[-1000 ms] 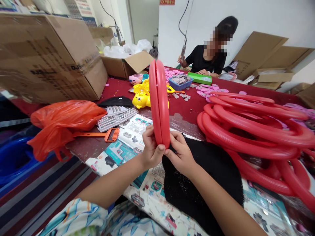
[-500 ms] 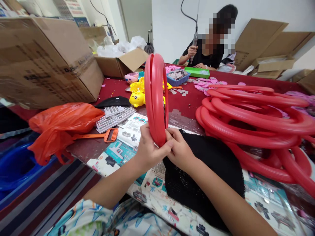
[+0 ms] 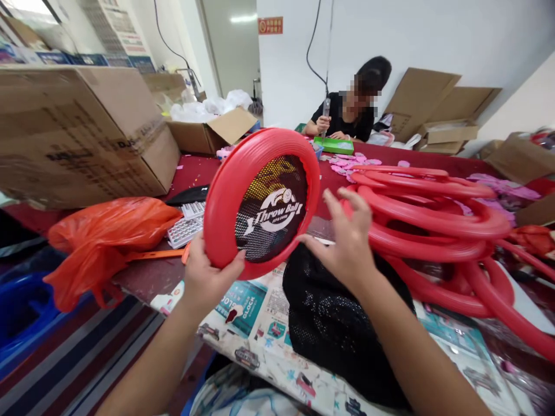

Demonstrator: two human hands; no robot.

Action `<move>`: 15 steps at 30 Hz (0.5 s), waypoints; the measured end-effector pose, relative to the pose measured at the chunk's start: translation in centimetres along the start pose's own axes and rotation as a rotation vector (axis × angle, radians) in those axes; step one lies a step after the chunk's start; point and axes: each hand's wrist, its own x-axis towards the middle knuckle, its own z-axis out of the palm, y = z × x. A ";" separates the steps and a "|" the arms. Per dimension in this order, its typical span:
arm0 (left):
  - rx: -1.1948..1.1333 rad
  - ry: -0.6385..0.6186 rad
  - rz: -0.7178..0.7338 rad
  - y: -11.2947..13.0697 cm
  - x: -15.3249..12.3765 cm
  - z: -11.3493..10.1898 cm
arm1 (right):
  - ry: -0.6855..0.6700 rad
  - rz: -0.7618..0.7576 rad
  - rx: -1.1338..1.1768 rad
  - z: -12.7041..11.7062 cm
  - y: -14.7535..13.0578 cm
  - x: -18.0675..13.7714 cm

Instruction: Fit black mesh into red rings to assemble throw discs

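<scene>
Room: bright, evenly lit.
Door (image 3: 229,58): pale streak of glare near its top.
Red disc (image 3: 262,208): soft highlights on the rim, white print readable.
Right fingers (image 3: 361,208): slightly blurred.
Black cloth (image 3: 342,329): very dark, folds hard to read.
Below the table (image 3: 158,280), left: shaded.
Cardboard box (image 3: 47,133): stretched toward the left edge.
Far person (image 3: 353,110): pixelated patch over the head.

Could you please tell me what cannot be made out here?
Head view:
Fingertips of the left hand: hidden behind the red-rimmed disc.
Whether the right hand touches it: unclear, overlapping its edge.
Contents of the orange bag: hidden by plastic.
Rest of the blue tub: cut off by left edge.
Lettering on the wall sign: too small.
</scene>
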 end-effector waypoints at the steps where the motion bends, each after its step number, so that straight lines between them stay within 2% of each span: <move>1: -0.066 0.001 -0.029 -0.3 0.0 -1.1 | 0.042 -0.001 -0.060 -1.0 0.7 0.9; 4: -0.184 0.076 -0.128 -1.0 -0.6 -4.4 | -0.022 0.026 -0.075 -3.6 1.9 3.4; 8: -0.221 0.133 -0.194 -1.9 -2.3 -6.9 | -0.167 0.149 0.158 -6.2 1.4 4.4; 12: -0.263 0.027 -0.348 -2.5 -4.1 -6.8 | -0.136 0.261 0.301 -8.4 0.3 2.9; 15: -0.334 -0.076 -0.423 -2.1 -5.3 -5.7 | -0.190 0.334 0.189 -9.9 0.1 1.4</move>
